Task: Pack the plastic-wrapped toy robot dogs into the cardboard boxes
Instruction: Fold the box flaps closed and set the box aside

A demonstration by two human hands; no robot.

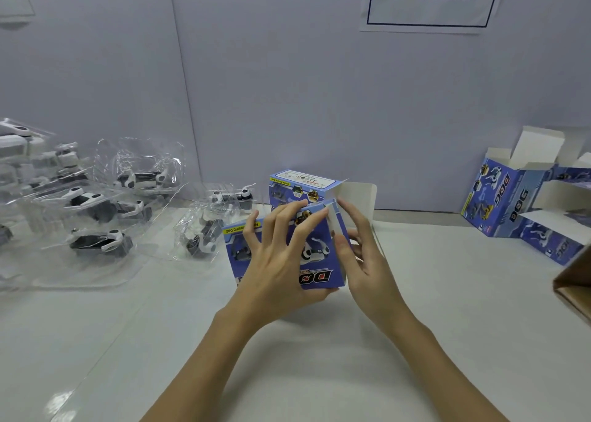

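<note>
**A:** Starting at nine o'clock on the white table (415, 341): a heap of plastic-wrapped toy robot dogs (83, 204), black and white bodies under crinkled clear film, piled against the pale wall (287, 101).

**B:** And one wrapped dog (209, 226) lies apart from that heap, toward ten o'clock of the hands, just beside the boxes in the middle.

**A:** Now centre stage. The left hand (275, 261) is spread across the printed front of a blue box (319, 261), fingers splayed wide, the thumb tucked under the near edge. That's a firm hold, the box lifted and tilted toward the camera.

**B:** The lettering "DOG" on it reads upside down from here. Right behind it, at twelve o'clock, stands a second blue box (303, 186), closed top up, with a label on it.

**A:** The right hand (358, 255) sits on the held box's right end, fingers half curled, fingertips at the white end flap (332, 221). A larger white flap (356, 199) stands open just beyond the fingers.

**B:** Whether a dog is already inside, I cannot tell; the opening faces away.

**A:** Sweeping to two o'clock: a cluster of empty open boxes (499, 204) against the wall, white flaps standing up, well apart from the hands.

**B:** At three o'clock, the corner of a brown carton (575, 287) pokes in at the frame edge. Above it all, at one o'clock, a paper sign (431, 2) with dark characters on the wall.
</note>
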